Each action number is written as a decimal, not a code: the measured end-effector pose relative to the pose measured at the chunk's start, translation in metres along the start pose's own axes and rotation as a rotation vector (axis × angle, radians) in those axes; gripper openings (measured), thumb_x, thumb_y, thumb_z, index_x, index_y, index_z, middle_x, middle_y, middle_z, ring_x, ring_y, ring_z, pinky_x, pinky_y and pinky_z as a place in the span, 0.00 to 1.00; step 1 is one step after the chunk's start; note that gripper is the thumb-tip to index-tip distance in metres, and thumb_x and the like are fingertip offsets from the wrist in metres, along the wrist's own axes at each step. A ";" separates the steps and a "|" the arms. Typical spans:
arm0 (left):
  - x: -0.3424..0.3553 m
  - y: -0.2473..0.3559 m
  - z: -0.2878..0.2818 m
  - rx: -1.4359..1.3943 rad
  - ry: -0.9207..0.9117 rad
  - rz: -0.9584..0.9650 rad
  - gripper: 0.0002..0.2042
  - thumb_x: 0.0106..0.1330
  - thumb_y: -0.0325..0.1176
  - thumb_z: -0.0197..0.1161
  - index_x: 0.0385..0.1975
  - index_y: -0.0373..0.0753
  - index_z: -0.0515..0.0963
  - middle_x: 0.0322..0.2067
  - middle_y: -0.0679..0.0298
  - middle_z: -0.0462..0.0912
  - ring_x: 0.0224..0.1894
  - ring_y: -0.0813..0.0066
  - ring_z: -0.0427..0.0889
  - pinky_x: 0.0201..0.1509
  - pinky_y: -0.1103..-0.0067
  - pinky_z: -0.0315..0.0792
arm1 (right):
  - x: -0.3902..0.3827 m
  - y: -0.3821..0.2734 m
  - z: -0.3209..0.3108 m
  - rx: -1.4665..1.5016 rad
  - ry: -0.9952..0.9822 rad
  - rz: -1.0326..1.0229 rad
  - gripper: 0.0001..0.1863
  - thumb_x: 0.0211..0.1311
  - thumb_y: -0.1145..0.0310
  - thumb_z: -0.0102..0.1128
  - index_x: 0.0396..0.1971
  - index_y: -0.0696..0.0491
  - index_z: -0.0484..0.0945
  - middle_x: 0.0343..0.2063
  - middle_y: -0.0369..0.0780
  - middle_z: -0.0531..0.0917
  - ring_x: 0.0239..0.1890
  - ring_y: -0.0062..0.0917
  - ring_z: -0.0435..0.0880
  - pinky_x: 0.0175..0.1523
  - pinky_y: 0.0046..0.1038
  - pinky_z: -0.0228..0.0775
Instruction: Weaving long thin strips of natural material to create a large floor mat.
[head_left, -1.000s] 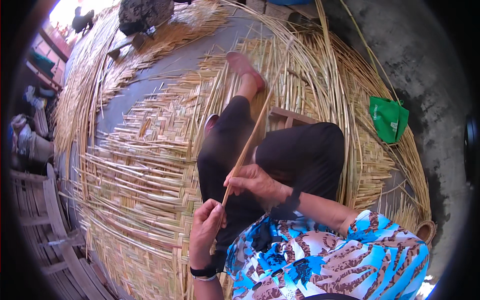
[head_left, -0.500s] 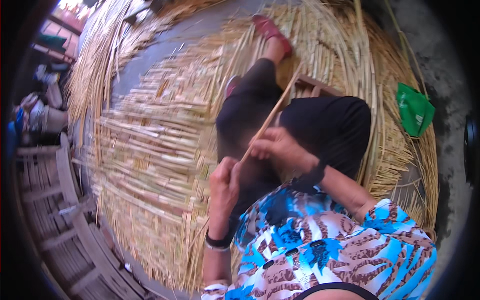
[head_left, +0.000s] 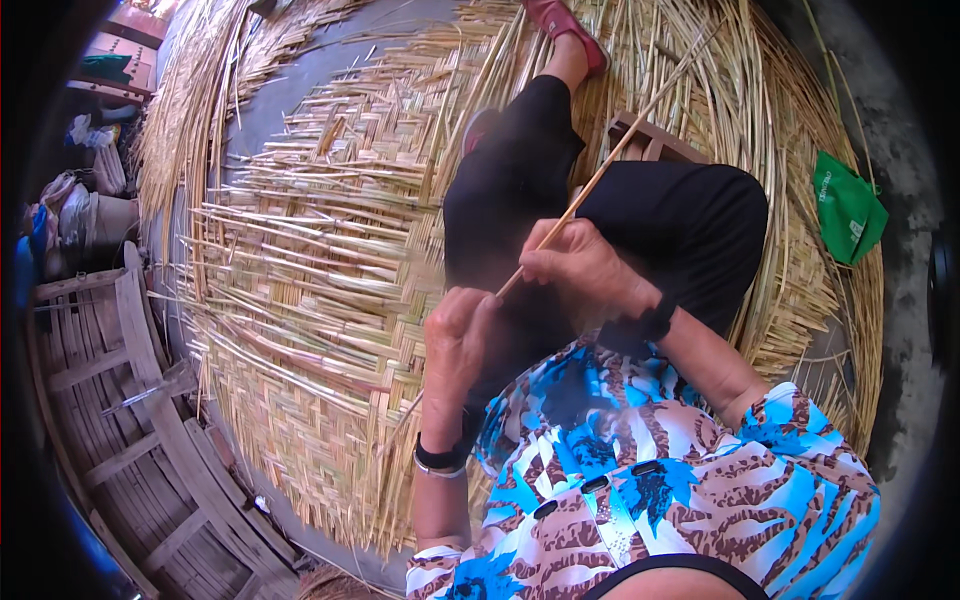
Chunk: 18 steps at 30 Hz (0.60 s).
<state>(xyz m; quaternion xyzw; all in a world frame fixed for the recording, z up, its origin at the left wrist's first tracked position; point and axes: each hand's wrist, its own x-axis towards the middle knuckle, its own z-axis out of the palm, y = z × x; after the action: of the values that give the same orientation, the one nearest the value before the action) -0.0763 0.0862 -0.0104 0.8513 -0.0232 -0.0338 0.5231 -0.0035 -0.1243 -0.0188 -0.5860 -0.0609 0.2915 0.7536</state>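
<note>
A long, thin tan reed (head_left: 615, 162) slants across my lap, its far part reaching up and right over the straw. My left hand (head_left: 458, 335) pinches it near the lower end. A little farther up, the thumb and fingers of my right hand (head_left: 580, 262) close round the same reed. A short stretch of it shows between the two hands. Beneath my legs spreads a large woven reed mat (head_left: 320, 320), with a herringbone pattern in places and loose strips lying across it.
Wooden slatted furniture (head_left: 165, 430) lies along the left edge. A small wooden stool (head_left: 660, 145) shows beyond my knee. At right is a green bag (head_left: 848, 207) on loose reeds. Long reed bundles (head_left: 195, 120) lie at the far left, near bags and a bucket (head_left: 105, 222).
The view has shifted slightly, and both hands now appear higher and farther right. More of the reed shows beyond my right hand. Both hands keep their hold.
</note>
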 end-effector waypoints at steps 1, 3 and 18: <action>-0.001 -0.001 0.000 0.004 0.000 -0.013 0.07 0.68 0.29 0.60 0.32 0.32 0.78 0.22 0.69 0.75 0.22 0.85 0.74 0.26 0.87 0.67 | -0.001 0.002 -0.001 0.014 -0.019 -0.010 0.07 0.63 0.64 0.63 0.32 0.52 0.80 0.25 0.32 0.83 0.28 0.12 0.78 0.34 0.15 0.70; -0.001 0.002 0.001 -0.139 -0.017 -0.188 0.05 0.64 0.29 0.60 0.29 0.34 0.77 0.21 0.56 0.76 0.25 0.64 0.77 0.29 0.73 0.68 | -0.002 0.000 -0.006 -0.004 -0.020 0.014 0.07 0.63 0.65 0.62 0.32 0.53 0.80 0.25 0.32 0.83 0.27 0.12 0.78 0.33 0.15 0.70; 0.011 0.010 -0.016 -0.315 -0.281 -0.271 0.10 0.70 0.33 0.57 0.27 0.35 0.77 0.18 0.72 0.74 0.22 0.88 0.72 0.25 0.88 0.65 | -0.013 -0.022 -0.010 -0.069 0.003 0.041 0.11 0.65 0.63 0.60 0.28 0.54 0.80 0.21 0.32 0.82 0.22 0.10 0.75 0.29 0.13 0.66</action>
<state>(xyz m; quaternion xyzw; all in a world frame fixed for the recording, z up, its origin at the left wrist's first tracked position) -0.0641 0.0947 0.0051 0.7415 0.0241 -0.2247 0.6317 -0.0012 -0.1426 0.0014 -0.6133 -0.0576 0.3035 0.7269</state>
